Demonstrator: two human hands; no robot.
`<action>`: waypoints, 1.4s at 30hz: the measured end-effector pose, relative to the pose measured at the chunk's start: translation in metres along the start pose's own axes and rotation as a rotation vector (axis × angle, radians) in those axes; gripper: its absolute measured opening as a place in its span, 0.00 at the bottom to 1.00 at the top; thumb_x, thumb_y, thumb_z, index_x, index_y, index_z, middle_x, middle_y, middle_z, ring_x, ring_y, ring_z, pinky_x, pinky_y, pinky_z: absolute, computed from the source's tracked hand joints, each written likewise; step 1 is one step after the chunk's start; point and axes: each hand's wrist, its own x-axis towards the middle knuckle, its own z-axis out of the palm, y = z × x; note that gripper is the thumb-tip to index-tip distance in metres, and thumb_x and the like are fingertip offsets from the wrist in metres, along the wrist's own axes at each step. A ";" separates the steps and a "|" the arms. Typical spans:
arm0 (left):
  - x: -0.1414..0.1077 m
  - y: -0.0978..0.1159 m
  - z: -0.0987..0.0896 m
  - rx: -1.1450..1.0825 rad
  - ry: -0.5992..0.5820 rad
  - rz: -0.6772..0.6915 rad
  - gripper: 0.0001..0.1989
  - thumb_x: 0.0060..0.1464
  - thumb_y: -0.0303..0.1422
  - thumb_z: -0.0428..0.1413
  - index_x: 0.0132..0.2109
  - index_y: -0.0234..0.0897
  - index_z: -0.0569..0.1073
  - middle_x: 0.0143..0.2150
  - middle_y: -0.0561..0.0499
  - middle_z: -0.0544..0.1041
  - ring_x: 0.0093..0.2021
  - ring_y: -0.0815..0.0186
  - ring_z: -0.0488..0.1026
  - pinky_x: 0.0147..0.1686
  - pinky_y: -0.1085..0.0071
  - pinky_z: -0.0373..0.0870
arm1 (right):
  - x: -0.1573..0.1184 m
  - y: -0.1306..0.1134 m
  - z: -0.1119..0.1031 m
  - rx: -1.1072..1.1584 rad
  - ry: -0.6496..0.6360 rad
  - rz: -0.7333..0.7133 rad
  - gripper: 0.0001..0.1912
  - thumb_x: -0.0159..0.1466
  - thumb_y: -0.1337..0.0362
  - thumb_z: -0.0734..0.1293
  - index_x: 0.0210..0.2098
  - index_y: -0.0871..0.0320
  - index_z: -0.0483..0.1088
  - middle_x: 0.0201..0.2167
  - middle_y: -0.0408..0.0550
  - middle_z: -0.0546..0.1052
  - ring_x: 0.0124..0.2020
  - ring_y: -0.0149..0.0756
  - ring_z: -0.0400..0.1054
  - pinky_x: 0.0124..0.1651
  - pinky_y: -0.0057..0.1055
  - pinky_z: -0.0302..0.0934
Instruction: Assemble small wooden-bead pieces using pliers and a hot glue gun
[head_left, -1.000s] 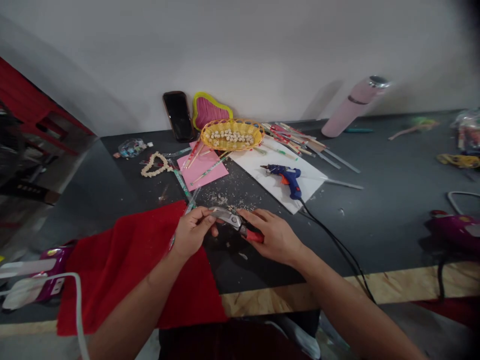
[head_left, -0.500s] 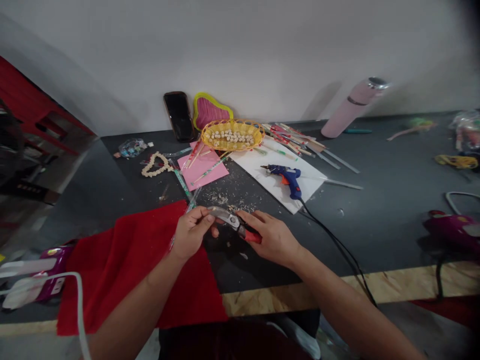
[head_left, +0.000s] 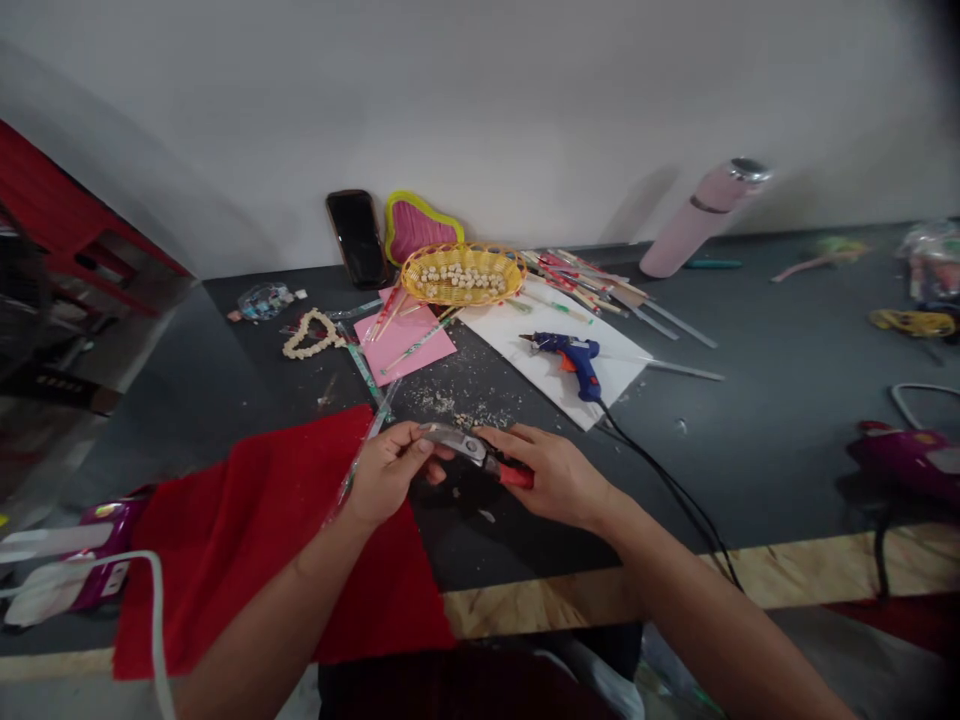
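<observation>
My right hand (head_left: 559, 475) is wrapped round the red handle of a cutting tool (head_left: 471, 450), whose metal jaws point left. At the tip of those jaws, my left hand (head_left: 390, 472) is pinched on something too small to make out. Below the hands lies the dark table top, and light crumbs (head_left: 476, 408) are scattered just beyond them. A red cloth (head_left: 277, 520) lies under my left forearm.
A yellow basket (head_left: 465, 275) holds pale beads. A blue glue gun (head_left: 574, 360) rests on a white board (head_left: 510, 345), its cord running right. Nearby are pink paper (head_left: 405, 340), a beaded heart (head_left: 311, 335), a phone (head_left: 358, 238) and a pink bottle (head_left: 694, 225).
The cutting tool and my right hand have shifted slightly to the right and toward me. My left hand has barely moved.
</observation>
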 end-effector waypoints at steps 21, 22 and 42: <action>-0.002 -0.001 0.004 0.224 0.246 0.146 0.07 0.51 0.35 0.56 0.33 0.36 0.75 0.28 0.52 0.78 0.29 0.66 0.75 0.31 0.73 0.70 | 0.001 -0.002 0.007 -0.046 0.069 -0.004 0.31 0.58 0.62 0.64 0.60 0.54 0.54 0.45 0.52 0.69 0.45 0.41 0.64 0.48 0.38 0.61; -0.003 -0.001 0.004 0.237 0.251 0.147 0.07 0.51 0.35 0.56 0.33 0.36 0.75 0.28 0.52 0.78 0.30 0.66 0.75 0.31 0.73 0.70 | 0.001 -0.001 0.007 -0.046 0.065 -0.010 0.31 0.58 0.63 0.64 0.60 0.55 0.54 0.45 0.52 0.69 0.45 0.41 0.64 0.48 0.38 0.61; -0.004 0.003 0.005 0.171 0.216 0.057 0.07 0.52 0.35 0.54 0.34 0.38 0.76 0.25 0.53 0.77 0.22 0.68 0.72 0.22 0.73 0.71 | -0.004 -0.006 0.011 -0.063 0.072 0.039 0.31 0.56 0.66 0.62 0.59 0.54 0.56 0.35 0.48 0.71 0.34 0.36 0.68 0.39 0.30 0.63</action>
